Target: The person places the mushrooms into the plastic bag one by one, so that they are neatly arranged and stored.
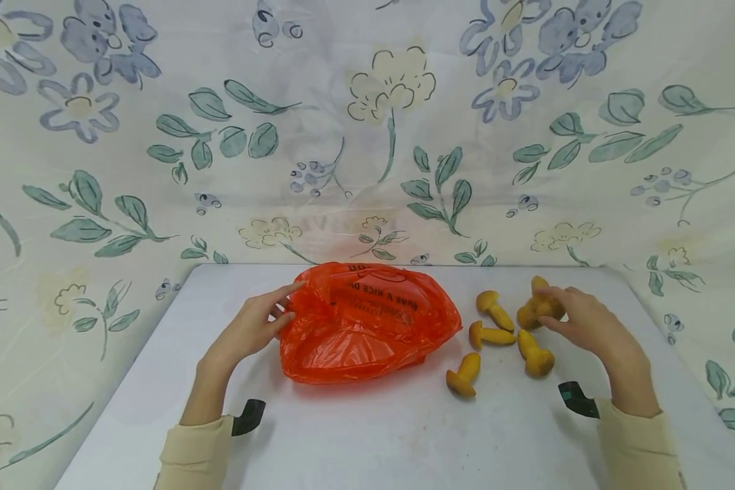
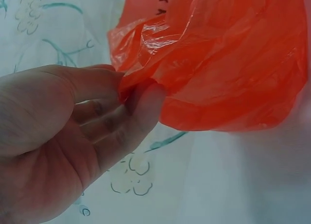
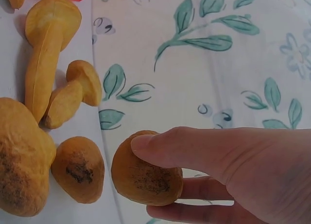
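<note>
The left hand [image 1: 254, 323] pinched the edge of a red plastic bag [image 1: 367, 320] between thumb and finger; these tips were nearly together, with only the thin film between them. The bag lay on its side on the white table [image 1: 343, 442], left of its far middle part, crumpled, with black printing on it. The right hand [image 1: 588, 323] held a yellow-brown mushroom [image 3: 146, 178] by its cap; the thumb was on one side and the fingers on the other, spread as wide as the cap; whether this mushroom touched the table, I cannot tell. Five other mushrooms [image 1: 463, 378] lay between the bag and the right hand, the closest one just beside the held one; behind the table hung a flowered cloth [image 1: 318, 54].
</note>
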{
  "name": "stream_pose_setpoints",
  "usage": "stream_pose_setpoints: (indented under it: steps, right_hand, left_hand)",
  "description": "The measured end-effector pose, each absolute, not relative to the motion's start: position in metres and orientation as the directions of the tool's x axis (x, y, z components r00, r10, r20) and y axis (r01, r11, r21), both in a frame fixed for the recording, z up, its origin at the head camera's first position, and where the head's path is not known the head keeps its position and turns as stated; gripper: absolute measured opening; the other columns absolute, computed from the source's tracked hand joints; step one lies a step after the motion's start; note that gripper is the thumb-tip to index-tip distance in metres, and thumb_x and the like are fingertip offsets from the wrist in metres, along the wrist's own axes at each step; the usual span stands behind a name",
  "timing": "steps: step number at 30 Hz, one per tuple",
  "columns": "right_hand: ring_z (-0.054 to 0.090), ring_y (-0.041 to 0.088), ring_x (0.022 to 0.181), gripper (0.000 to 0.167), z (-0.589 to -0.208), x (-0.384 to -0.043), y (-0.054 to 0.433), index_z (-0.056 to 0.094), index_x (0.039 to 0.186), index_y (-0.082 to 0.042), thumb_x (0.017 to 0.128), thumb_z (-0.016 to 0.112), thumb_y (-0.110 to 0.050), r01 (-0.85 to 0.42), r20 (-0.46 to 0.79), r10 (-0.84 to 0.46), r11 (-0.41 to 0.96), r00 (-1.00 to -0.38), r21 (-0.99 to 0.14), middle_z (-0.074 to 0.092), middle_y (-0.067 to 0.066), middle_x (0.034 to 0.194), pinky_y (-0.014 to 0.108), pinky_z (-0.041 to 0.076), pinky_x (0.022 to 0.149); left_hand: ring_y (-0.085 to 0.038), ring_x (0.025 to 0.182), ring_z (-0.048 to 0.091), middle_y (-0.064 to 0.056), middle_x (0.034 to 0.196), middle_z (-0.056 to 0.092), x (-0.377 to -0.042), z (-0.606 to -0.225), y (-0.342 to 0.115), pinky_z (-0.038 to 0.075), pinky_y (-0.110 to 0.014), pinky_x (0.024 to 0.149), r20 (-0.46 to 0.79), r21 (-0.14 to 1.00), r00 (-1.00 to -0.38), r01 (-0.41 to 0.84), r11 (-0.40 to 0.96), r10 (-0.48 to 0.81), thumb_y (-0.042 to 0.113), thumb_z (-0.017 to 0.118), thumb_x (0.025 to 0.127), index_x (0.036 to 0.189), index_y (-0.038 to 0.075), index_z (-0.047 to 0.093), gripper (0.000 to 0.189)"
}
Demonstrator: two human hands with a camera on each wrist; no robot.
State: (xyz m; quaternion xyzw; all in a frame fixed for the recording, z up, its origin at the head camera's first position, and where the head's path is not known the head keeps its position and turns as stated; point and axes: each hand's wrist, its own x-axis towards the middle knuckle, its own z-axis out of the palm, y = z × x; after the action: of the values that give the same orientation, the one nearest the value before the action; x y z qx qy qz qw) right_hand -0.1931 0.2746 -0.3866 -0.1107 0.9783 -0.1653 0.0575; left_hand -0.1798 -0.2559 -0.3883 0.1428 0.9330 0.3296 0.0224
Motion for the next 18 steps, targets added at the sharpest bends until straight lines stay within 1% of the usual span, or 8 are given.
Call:
stream_pose_setpoints:
  steps: [5,11,14,18]
  right_hand:
    - [0.059,0.037,0.102,0.051,-0.384,-0.194,0.272,0.052,0.137,-0.005,0.092,0.068,-0.023,-0.207,-0.065,-0.241,0.919,-0.968,-0.336,0.06,0.025,0.119,0.057,0.051,0.086]
    - [0.06,0.035,0.099,0.051,-0.383,-0.196,0.268,0.052,0.137,-0.005,0.091,0.069,-0.022,-0.217,-0.062,-0.251,0.918,-0.966,-0.33,0.061,0.023,0.116,0.055,0.053,0.085]
    - [0.06,0.035,0.1,0.051,-0.383,-0.196,0.265,0.053,0.137,-0.006,0.092,0.069,-0.023,-0.215,-0.066,-0.249,0.92,-0.966,-0.329,0.061,0.022,0.117,0.056,0.053,0.085]
    - [0.059,0.034,0.101,0.051,-0.381,-0.197,0.26,0.052,0.138,-0.007,0.092,0.068,-0.022,-0.213,-0.069,-0.25,0.918,-0.966,-0.335,0.061,0.021,0.116,0.054,0.053,0.085]
  left_hand:
    - [-0.022,0.089,0.063,-0.017,0.116,0.065,-0.182,-0.393,-0.258,0.059,-0.023,0.064,0.075,0.641,-0.958,0.258,0.723,0.275,0.002,0.06,0.094,0.147,0.017,0.046,0.056]
    - [-0.021,0.086,0.065,-0.016,0.113,0.065,-0.184,-0.4,-0.263,0.058,-0.022,0.064,0.116,0.668,-0.957,0.275,0.691,0.267,0.008,0.061,0.095,0.144,0.02,0.05,0.051]
    - [-0.023,0.085,0.066,-0.015,0.113,0.065,-0.186,-0.402,-0.265,0.059,-0.024,0.064,0.115,0.704,-0.962,0.255,0.663,0.247,0.013,0.063,0.095,0.142,0.021,0.052,0.049]
    - [-0.025,0.088,0.067,-0.016,0.116,0.063,-0.188,-0.403,-0.268,0.06,-0.027,0.065,0.089,0.764,-0.968,0.217,0.607,0.234,0.019,0.063,0.096,0.143,0.022,0.051,0.048]
